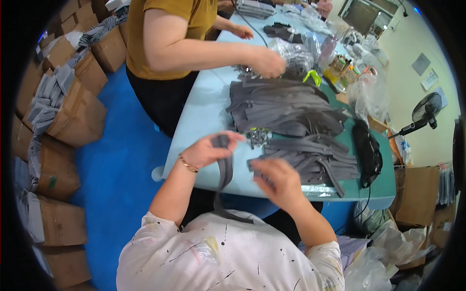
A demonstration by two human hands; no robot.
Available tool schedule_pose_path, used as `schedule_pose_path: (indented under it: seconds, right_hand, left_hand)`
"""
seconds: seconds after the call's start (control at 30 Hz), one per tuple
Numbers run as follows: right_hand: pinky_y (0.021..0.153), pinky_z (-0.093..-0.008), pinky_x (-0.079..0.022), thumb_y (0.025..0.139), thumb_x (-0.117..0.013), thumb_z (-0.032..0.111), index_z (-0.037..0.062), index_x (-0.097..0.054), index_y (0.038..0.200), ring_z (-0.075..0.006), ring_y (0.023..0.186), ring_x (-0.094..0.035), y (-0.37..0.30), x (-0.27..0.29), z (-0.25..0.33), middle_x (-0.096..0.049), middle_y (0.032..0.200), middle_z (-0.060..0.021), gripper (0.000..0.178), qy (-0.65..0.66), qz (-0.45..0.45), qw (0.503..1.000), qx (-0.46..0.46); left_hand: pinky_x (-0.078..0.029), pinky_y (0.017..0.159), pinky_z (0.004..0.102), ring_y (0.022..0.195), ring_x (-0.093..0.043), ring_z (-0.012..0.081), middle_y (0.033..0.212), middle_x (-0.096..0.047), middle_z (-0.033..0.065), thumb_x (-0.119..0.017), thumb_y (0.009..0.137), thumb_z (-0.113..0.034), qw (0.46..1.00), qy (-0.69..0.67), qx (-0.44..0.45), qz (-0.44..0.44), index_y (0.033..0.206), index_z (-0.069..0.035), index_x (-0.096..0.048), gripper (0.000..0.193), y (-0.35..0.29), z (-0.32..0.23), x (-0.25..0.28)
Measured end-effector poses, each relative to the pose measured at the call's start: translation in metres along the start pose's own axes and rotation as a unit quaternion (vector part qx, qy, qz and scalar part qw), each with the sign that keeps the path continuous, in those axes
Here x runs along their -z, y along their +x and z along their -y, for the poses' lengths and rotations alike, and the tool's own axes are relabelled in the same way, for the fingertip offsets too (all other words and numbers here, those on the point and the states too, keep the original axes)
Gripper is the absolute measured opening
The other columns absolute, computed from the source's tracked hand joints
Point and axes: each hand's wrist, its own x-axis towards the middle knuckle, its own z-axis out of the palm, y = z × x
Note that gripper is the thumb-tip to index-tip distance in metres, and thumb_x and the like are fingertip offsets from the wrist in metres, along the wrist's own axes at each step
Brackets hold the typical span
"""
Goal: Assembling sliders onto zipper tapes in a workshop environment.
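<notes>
My left hand [212,149] is closed round a dark grey strip [225,169] that looks like zipper tape. The strip hangs in a loop over the table's near edge, and its lower end rests against my shirt. My right hand [277,180], slightly blurred, has its fingers pinched together; a small dark grey bit shows at the fingertips, too unclear to name. Just beyond my hands lies a small heap of shiny metal pieces [258,137], perhaps zipper sliders. To its right is a pile of grey strips [310,157], with a bigger pile of strips [284,104] behind it.
A co-worker's hand [267,62] reaches over the light blue table [196,114] on the far side. A black bag [365,153] lies at the right edge, near a fan [424,114]. Cardboard boxes [77,119] line the left; plastic bags [374,262] lie at the lower right.
</notes>
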Motion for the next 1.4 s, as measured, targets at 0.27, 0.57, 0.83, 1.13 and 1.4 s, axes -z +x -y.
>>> schedule_pose_path:
  seconds: [0.27, 0.57, 0.83, 1.13, 1.4]
  right_hand:
    - [0.054, -0.0283, -0.045, 0.071, -0.067, 0.002, 0.0062, -0.064, 0.088, -0.0185, 0.068, -0.055, 0.023, -0.025, -0.021, -0.059, 0.082, -0.0046, 0.017, 0.075, -0.082, 0.993, -0.039]
    - [0.055, -0.0294, -0.046, 0.073, -0.065, 0.001, 0.0067, -0.063, 0.085, -0.0215, 0.065, -0.056, -0.013, -0.061, -0.016, -0.061, 0.075, -0.0073, 0.014, 0.070, -0.125, 0.978, -0.154]
    - [0.058, -0.0220, -0.042, 0.086, -0.059, 0.015, -0.0028, -0.061, 0.089, -0.0052, 0.067, -0.049, -0.022, -0.082, -0.035, -0.055, 0.071, 0.0033, 0.018, 0.542, -0.083, 0.715, -0.434]
    - [0.069, -0.0347, -0.049, 0.070, -0.064, 0.017, 0.0085, -0.060, 0.081, -0.0275, 0.078, -0.060, 0.026, -0.079, -0.104, -0.062, 0.078, -0.0095, 0.014, -0.257, 0.017, 0.958, -0.123]
    - [0.069, -0.0365, -0.048, 0.071, -0.063, 0.017, 0.0089, -0.061, 0.088, -0.0255, 0.081, -0.060, 0.021, -0.062, -0.104, -0.064, 0.078, -0.0067, 0.018, -0.110, 0.027, 0.967, -0.226]
  left_hand:
    - [-0.042, 0.075, 0.0238, 0.082, -0.050, 0.0101, 0.094, -0.055, 0.0005, -0.059, 0.085, -0.009, 0.980, 0.126, 0.095, 0.122, 0.107, -0.001, -0.055, 0.024, 0.004, 0.027, -0.032]
    - [-0.042, 0.061, 0.0326, 0.073, -0.054, 0.0262, 0.085, -0.055, 0.0104, -0.056, 0.082, -0.007, 0.814, 0.544, -0.165, -0.122, 0.093, 0.000, -0.060, 0.014, -0.023, 0.053, -0.050]
    - [-0.041, 0.063, 0.0290, 0.072, -0.054, 0.0194, 0.081, -0.057, 0.0074, -0.053, 0.083, -0.004, 0.731, 0.587, -0.292, -0.188, 0.103, -0.001, -0.059, 0.021, -0.040, 0.058, -0.057]
    - [-0.042, 0.065, 0.0252, 0.063, -0.050, 0.0123, 0.067, -0.053, 0.0039, -0.042, 0.093, -0.014, 0.866, 0.415, -0.068, -0.271, 0.103, -0.003, -0.058, 0.022, 0.000, 0.089, -0.016]
    - [-0.044, 0.069, 0.0228, 0.074, -0.058, 0.0109, 0.078, -0.063, 0.0054, -0.048, 0.090, -0.008, 0.905, 0.329, -0.059, -0.264, 0.101, 0.000, -0.055, 0.016, 0.001, 0.090, -0.012]
